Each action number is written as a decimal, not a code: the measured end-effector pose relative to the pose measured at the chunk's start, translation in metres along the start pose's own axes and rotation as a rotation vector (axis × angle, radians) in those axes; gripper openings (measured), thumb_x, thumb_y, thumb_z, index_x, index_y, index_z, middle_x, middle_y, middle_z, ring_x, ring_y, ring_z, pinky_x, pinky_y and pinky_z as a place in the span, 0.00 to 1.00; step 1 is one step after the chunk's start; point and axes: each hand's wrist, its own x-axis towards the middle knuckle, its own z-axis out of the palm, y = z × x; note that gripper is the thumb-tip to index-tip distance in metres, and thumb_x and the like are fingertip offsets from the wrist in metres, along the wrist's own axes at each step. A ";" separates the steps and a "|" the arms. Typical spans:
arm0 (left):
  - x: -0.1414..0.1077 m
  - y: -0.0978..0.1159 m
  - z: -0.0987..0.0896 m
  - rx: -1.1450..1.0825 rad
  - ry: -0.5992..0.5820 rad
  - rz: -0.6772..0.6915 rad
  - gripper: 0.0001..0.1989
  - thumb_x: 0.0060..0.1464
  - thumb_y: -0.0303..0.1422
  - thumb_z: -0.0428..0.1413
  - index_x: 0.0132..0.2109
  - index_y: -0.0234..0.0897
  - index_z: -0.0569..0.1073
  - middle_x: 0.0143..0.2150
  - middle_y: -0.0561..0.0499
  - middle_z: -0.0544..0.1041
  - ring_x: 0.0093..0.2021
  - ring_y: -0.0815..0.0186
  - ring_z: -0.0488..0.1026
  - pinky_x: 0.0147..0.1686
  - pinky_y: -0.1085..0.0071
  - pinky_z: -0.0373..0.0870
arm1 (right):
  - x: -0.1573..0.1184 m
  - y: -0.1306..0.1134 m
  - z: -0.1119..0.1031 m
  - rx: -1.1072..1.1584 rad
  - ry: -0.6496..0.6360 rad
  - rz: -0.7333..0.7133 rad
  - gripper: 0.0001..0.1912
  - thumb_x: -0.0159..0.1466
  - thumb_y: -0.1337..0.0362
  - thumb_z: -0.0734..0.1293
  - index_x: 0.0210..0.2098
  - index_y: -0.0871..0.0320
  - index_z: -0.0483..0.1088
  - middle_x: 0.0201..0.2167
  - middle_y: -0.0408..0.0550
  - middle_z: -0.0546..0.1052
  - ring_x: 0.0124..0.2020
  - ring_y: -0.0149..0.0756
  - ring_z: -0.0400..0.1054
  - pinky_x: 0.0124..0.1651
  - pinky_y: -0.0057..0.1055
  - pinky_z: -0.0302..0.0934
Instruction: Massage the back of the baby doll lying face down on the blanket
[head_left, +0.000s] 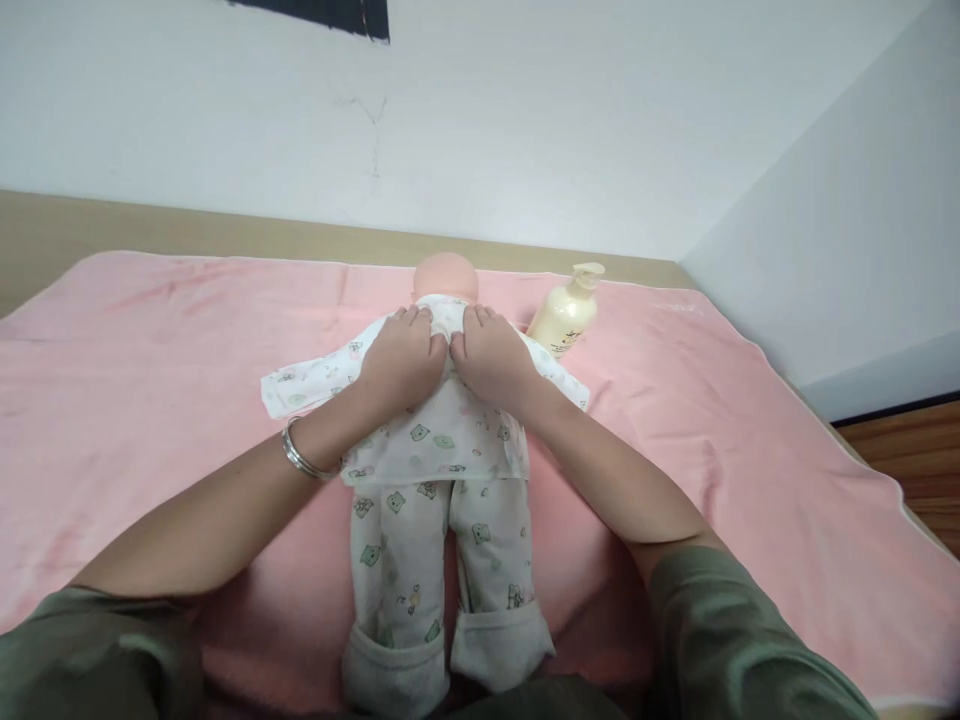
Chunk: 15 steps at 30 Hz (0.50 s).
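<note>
A baby doll (445,276) lies stretched out on a pink blanket (187,350), its bald head pointing away from me and no face showing. It wears a white patterned top (442,440) and matching trousers (401,560) with turned-up cuffs. On the left side of the doll's upper body rests my left hand (405,355), its fingers flat over the shoulder. Mirroring it, my right hand (495,360) lies on the right shoulder, fingers flat too. Both thumbs point inward and nearly meet at the middle. The doll's sleeves spread out to either side, partly hidden by my hands.
Just beyond the right sleeve, a cream pump bottle (566,312) leans on the blanket. A wooden-coloured table edge (300,238) runs along the white wall (525,130) behind. Brown wood panelling (900,460) shows at the far right.
</note>
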 end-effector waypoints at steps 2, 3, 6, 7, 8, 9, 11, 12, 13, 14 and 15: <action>0.011 -0.007 -0.004 -0.031 -0.076 -0.081 0.18 0.62 0.32 0.39 0.43 0.32 0.72 0.44 0.35 0.78 0.46 0.49 0.75 0.50 0.52 0.72 | -0.010 -0.009 -0.001 -0.033 0.039 -0.058 0.26 0.72 0.64 0.51 0.59 0.78 0.64 0.59 0.73 0.71 0.63 0.61 0.63 0.67 0.52 0.58; 0.014 -0.009 -0.005 -0.039 -0.102 -0.108 0.18 0.62 0.33 0.39 0.43 0.32 0.72 0.44 0.35 0.78 0.45 0.49 0.75 0.49 0.52 0.72 | -0.013 -0.011 -0.002 -0.033 0.047 -0.084 0.26 0.72 0.65 0.51 0.60 0.78 0.64 0.59 0.73 0.71 0.63 0.60 0.63 0.67 0.51 0.58; 0.011 -0.007 -0.005 -0.005 -0.087 -0.089 0.19 0.63 0.31 0.37 0.43 0.31 0.72 0.44 0.33 0.77 0.46 0.47 0.74 0.49 0.50 0.70 | -0.011 -0.011 -0.005 0.024 -0.005 -0.079 0.24 0.70 0.67 0.52 0.59 0.75 0.66 0.58 0.70 0.73 0.63 0.57 0.64 0.66 0.48 0.59; 0.006 -0.004 -0.004 0.019 -0.061 -0.050 0.19 0.63 0.31 0.37 0.43 0.30 0.72 0.45 0.32 0.77 0.48 0.46 0.73 0.51 0.48 0.69 | -0.007 -0.008 -0.006 0.050 -0.025 -0.049 0.24 0.70 0.68 0.53 0.58 0.75 0.67 0.58 0.69 0.73 0.63 0.56 0.65 0.66 0.47 0.60; 0.001 0.000 -0.003 0.039 -0.034 -0.009 0.19 0.63 0.30 0.37 0.44 0.30 0.71 0.46 0.30 0.76 0.50 0.44 0.72 0.52 0.46 0.68 | -0.002 -0.005 -0.006 0.072 -0.041 -0.015 0.23 0.70 0.67 0.53 0.57 0.74 0.67 0.58 0.68 0.73 0.63 0.56 0.65 0.66 0.47 0.59; -0.004 0.004 -0.002 0.050 -0.008 0.027 0.18 0.63 0.30 0.38 0.46 0.29 0.71 0.48 0.29 0.75 0.52 0.43 0.71 0.53 0.45 0.67 | 0.003 -0.001 -0.005 0.090 -0.049 0.015 0.23 0.70 0.67 0.53 0.57 0.75 0.67 0.59 0.68 0.73 0.63 0.56 0.64 0.67 0.47 0.59; -0.011 0.010 -0.001 0.054 0.026 0.062 0.18 0.63 0.30 0.39 0.49 0.27 0.71 0.51 0.28 0.74 0.56 0.42 0.69 0.56 0.45 0.65 | 0.011 0.004 -0.004 0.110 -0.049 0.052 0.24 0.70 0.66 0.53 0.57 0.75 0.67 0.60 0.68 0.72 0.64 0.56 0.64 0.68 0.48 0.58; -0.013 0.012 -0.001 0.053 0.032 0.060 0.18 0.63 0.30 0.40 0.50 0.26 0.71 0.53 0.28 0.73 0.57 0.43 0.69 0.58 0.46 0.65 | 0.012 0.005 -0.003 0.109 -0.049 0.057 0.24 0.71 0.65 0.53 0.57 0.75 0.67 0.60 0.68 0.72 0.64 0.56 0.64 0.68 0.49 0.57; -0.012 0.013 -0.002 0.052 0.030 0.051 0.18 0.62 0.30 0.41 0.50 0.26 0.71 0.53 0.28 0.73 0.57 0.43 0.68 0.59 0.47 0.64 | 0.012 0.005 -0.003 0.101 -0.047 0.056 0.24 0.71 0.65 0.52 0.58 0.76 0.66 0.60 0.69 0.72 0.64 0.56 0.64 0.68 0.49 0.57; -0.010 0.012 -0.003 0.050 0.017 0.044 0.18 0.62 0.30 0.42 0.50 0.26 0.71 0.53 0.29 0.74 0.57 0.44 0.69 0.59 0.48 0.64 | 0.011 0.004 -0.003 0.085 -0.045 0.046 0.25 0.71 0.65 0.52 0.59 0.77 0.66 0.61 0.70 0.71 0.64 0.57 0.64 0.68 0.50 0.56; -0.007 0.010 -0.004 0.047 -0.004 0.032 0.17 0.62 0.30 0.42 0.49 0.27 0.71 0.51 0.30 0.74 0.55 0.45 0.70 0.58 0.49 0.65 | 0.007 0.002 -0.003 0.065 -0.041 0.032 0.26 0.72 0.65 0.51 0.60 0.78 0.64 0.62 0.71 0.71 0.65 0.58 0.63 0.69 0.50 0.56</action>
